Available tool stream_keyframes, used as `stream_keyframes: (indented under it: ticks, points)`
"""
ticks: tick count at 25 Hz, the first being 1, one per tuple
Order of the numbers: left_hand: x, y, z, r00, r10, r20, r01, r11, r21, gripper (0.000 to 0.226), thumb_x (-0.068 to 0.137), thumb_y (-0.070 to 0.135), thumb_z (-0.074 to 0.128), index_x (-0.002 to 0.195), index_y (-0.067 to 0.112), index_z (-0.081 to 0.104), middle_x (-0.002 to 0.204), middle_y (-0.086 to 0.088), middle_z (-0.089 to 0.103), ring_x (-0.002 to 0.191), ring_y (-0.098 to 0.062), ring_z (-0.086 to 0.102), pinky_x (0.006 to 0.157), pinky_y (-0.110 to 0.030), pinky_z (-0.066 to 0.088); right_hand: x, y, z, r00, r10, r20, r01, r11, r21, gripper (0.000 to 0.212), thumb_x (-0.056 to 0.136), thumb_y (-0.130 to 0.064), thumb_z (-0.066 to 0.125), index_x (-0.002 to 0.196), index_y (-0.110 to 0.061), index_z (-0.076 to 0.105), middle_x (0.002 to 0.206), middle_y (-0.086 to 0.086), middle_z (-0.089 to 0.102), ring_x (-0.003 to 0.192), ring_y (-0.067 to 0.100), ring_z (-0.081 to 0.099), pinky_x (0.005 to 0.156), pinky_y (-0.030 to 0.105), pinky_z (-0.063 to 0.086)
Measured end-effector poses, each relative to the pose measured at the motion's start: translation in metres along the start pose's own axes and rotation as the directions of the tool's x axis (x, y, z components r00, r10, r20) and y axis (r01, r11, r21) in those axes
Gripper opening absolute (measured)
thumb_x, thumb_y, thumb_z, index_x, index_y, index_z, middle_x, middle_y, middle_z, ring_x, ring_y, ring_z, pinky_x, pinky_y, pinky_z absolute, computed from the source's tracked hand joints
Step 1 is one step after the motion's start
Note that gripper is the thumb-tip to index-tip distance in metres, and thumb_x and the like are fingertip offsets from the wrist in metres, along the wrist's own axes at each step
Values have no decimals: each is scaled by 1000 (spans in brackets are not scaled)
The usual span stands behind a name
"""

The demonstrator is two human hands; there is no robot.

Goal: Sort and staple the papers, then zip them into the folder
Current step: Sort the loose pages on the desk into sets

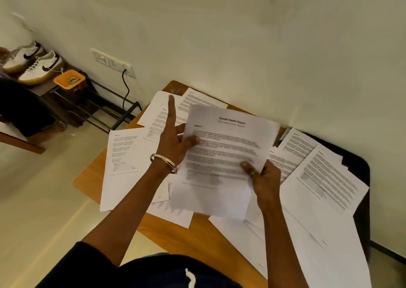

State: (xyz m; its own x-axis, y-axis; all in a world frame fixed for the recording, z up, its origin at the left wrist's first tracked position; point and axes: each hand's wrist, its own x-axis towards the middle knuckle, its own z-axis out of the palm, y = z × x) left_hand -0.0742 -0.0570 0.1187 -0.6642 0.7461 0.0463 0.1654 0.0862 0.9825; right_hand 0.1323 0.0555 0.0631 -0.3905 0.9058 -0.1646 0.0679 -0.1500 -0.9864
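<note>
Early in the sort, by the look of it: loose sheets [129, 166] lying scattered and overlapping across the wooden table [87, 180], some face up with printed text, none visibly gathered into squared stacks. One report [224, 155], headed with a bold title and blurred as if in motion, held above the clutter. Left hand [175, 142] at its left edge, thumb pressed on the face of the page, index finger stuck straight up and away from the paper, other fingers hidden behind it. Right hand [265, 177] pinching the lower right corner, thumb on top, ring showing; fingers underneath out of sight. Impossible to tell whether one sheet or several in that grip. No staples visible on any page, and no stapler to be made out; a small dark object [283, 133] at the far edge by the wall too unclear to name. Stapling likely all still to do. Dark folder [360, 169] lying flat at the right end of the table, mostly buried under more sheets, zip not visible, open or closed impossible to say; nothing seen inside it. Filing and zipping yet to come. Off to the left, an orange tub [69, 80] on a rack, contents unclear.
</note>
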Motion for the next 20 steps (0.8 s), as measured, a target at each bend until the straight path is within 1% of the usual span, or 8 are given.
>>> stream_keyframes:
  ticks: [4, 6, 8, 10, 12, 15, 17, 20]
  points:
    - [3, 1, 19, 975, 62, -213, -34, 990, 133, 41, 84, 16, 66, 123, 12, 56, 102, 8, 61, 87, -11, 62, 78, -19, 53, 12, -20, 0, 960, -246, -134, 226, 963, -148, 34, 83, -10, 71, 115, -15, 60, 104, -6, 65, 96, 4, 62, 75, 6, 48]
    - [-2, -10, 32, 974, 27, -224, 5, 990, 138, 39, 83, 15, 67, 120, 5, 57, 101, 3, 61, 90, -15, 60, 71, -8, 47, 12, -5, -1, 952, -288, -105, 248, 926, -285, 40, 87, -10, 66, 125, -9, 54, 116, 0, 61, 106, 11, 58, 85, 13, 47]
    - [-13, -29, 44, 989, -35, -145, 63, 979, 193, 41, 83, 10, 67, 120, 2, 54, 101, -3, 63, 92, -19, 61, 66, -3, 44, 9, 27, -1, 979, -197, -54, 161, 907, -390, 42, 89, -12, 62, 128, -1, 50, 122, 14, 58, 114, 26, 55, 91, 28, 48]
    - [-25, -45, 54, 987, -135, -92, 155, 951, 269, 33, 85, 8, 64, 115, -3, 57, 96, -15, 66, 89, -30, 63, 66, -16, 48, 3, 50, -2, 997, -48, -61, 20, 918, -395, 39, 91, -21, 59, 121, 2, 53, 111, 19, 61, 109, 34, 58, 88, 36, 53]
    - [-32, -50, 61, 972, -218, -87, 235, 926, 295, 25, 87, 12, 61, 103, -8, 60, 86, -18, 64, 78, -31, 61, 62, -24, 47, 1, 56, -5, 994, -16, -110, -21, 945, -326, 53, 87, -39, 56, 118, 5, 55, 108, 15, 62, 107, 32, 60, 86, 32, 54]
    - [-27, -47, 58, 976, -210, -62, 219, 957, 192, 14, 86, 11, 64, 87, -3, 65, 71, -5, 60, 62, -17, 51, 62, -21, 40, 8, 48, -9, 983, -105, -149, 64, 964, -258, 40, 91, -23, 61, 125, -3, 55, 123, 15, 61, 117, 26, 55, 98, 36, 49]
    - [-21, -50, 47, 968, -247, 43, 246, 969, 29, 15, 83, 17, 68, 96, 9, 67, 82, 1, 67, 72, -12, 61, 69, -26, 49, 11, 41, -13, 988, -69, -140, 36, 975, -221, 31, 93, -12, 58, 124, -6, 57, 121, 13, 62, 115, 25, 56, 97, 36, 48]
    - [-21, -73, 28, 872, -430, 236, 453, 890, -55, 28, 81, 17, 69, 109, 16, 64, 105, -1, 69, 98, -19, 65, 86, -36, 53, 12, 46, -13, 997, 72, -1, -70, 958, -279, 30, 94, -10, 55, 124, -11, 58, 123, 8, 62, 116, 26, 56, 99, 43, 48]
